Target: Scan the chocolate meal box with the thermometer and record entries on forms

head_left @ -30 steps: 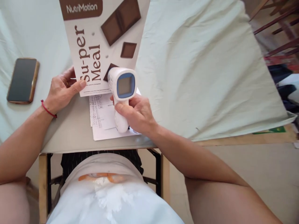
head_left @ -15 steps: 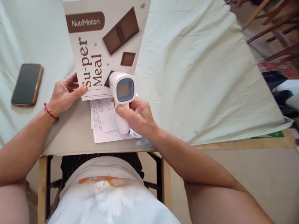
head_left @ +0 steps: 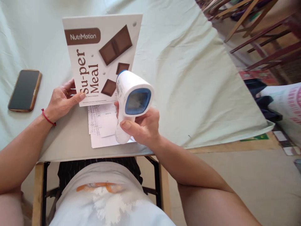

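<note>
Left hand: the left hand [head_left: 61, 100] grasps the box at its lower left corner, thumb on the front face, other fingers passing behind.
Box: the box [head_left: 90, 56], marked "NutriMotion" and "Su-per Meal", is held with its printed face toward the wearer; whether its base meets the surface cannot be told.
Right hand: the right hand [head_left: 147, 127] has its fingers wrapped around the handle of the thermometer [head_left: 128, 97], thumb on the near side.
Thermometer: located before the box's lower right corner, overlapping it in view; contact between the two cannot be determined. Handle downward, blue-framed display toward the wearer; no reading legible.
Papers: the papers [head_left: 98, 142] lie below the box near the front edge, partly hidden by the thermometer.
Phone: the phone [head_left: 25, 90] lies face up, screen dark, left of the left hand and apart from it.
Surface: the surface [head_left: 235, 147] is covered by a pale green cloth [head_left: 188, 78], creased on the right; a wooden edge shows beneath.
Wrist: red bracelet [head_left: 48, 117] on the left.
</note>
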